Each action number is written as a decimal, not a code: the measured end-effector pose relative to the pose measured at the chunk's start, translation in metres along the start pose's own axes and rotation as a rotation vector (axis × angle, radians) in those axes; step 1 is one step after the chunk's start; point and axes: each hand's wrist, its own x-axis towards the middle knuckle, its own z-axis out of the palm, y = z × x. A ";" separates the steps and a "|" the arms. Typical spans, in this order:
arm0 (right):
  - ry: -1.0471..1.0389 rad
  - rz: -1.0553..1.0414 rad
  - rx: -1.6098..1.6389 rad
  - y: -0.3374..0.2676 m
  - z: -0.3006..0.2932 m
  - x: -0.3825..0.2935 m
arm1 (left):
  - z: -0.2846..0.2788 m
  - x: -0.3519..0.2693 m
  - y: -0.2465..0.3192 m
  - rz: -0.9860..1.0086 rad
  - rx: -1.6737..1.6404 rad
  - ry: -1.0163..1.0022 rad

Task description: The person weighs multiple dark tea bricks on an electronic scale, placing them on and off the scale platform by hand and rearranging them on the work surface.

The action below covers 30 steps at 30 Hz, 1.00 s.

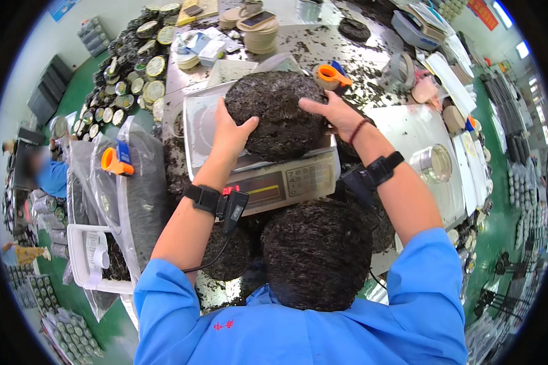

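Both of my hands grip a thick, round cake of dark dried seaweed [276, 116] from its two sides. My left hand [234, 127] has its thumb on the cake's lower left. On the upper right, my right hand [331, 112] lays its thumb across the top face. The cake is over the metal pan of an electronic scale [198, 127]; whether it touches the pan cannot be told. Below the scale's keypad, a larger dark cake [317, 255] lies close to my chest, with a smaller one [228, 253] to its left.
Orange tape dispensers [331, 74] stand behind the scale and on plastic bags [141, 196] at left. Round labelled packs [118, 86] are heaped at back left. A clear jar [431, 163] lies at right. A white tub [80, 269] sits lower left. Another person [54, 175] is far left.
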 end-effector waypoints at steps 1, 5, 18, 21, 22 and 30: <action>-0.051 -0.103 0.130 0.007 -0.002 0.002 | 0.006 -0.004 0.004 -0.021 -0.049 -0.033; -0.036 -0.179 0.287 0.023 -0.051 -0.008 | 0.011 -0.022 0.031 0.030 -0.049 -0.080; 0.809 0.020 0.603 0.295 -0.159 -0.039 | -0.047 -0.230 0.085 -0.004 0.281 -0.677; 1.149 0.431 -0.418 0.305 -0.163 -0.034 | -0.040 -0.240 0.088 0.074 0.338 -0.583; 1.018 0.451 -0.482 0.260 -0.149 -0.051 | -0.043 -0.249 0.087 0.104 0.379 -0.520; -0.122 -0.380 -0.450 0.078 -0.065 -0.210 | -0.034 -0.260 0.091 0.380 0.356 -0.328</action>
